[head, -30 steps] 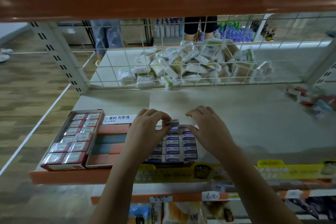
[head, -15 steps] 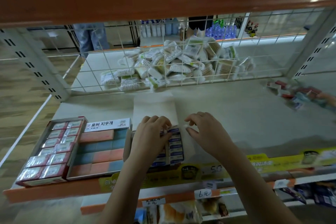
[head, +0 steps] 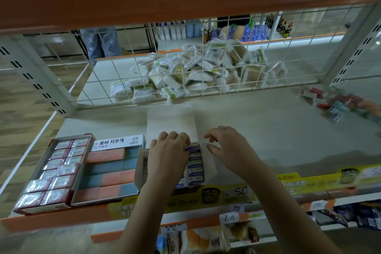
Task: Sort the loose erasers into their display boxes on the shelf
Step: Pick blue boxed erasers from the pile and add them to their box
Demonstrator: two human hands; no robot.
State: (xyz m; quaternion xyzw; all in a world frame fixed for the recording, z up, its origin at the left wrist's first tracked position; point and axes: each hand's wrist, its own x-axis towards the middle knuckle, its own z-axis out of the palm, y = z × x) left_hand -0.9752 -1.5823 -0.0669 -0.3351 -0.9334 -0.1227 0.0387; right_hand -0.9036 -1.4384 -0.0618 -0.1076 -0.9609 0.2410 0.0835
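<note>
Nearest us, our left hand (head: 168,159) lies over the white display box (head: 209,159) at the shelf's front edge, fingertips curled onto the rearmost blue-labelled eraser (head: 192,147), which sits tipped up at the back of its row; whether we pinch it or only press it we cannot tell. Our right hand (head: 228,147) hovers just beside the box's right wall, fingers loosely bent and holding nothing. To seat this eraser well, we judge we should steady that wall with the right hand and press the piece down flat and square with its row, so it does not ride up on its neighbour. The erasers lie with their long axes across the box, left to right, stacked in a row running away from us. Farther right, well apart, more loose erasers (head: 329,103) lie scattered on the shelf (head: 268,130), blurred.
</note>
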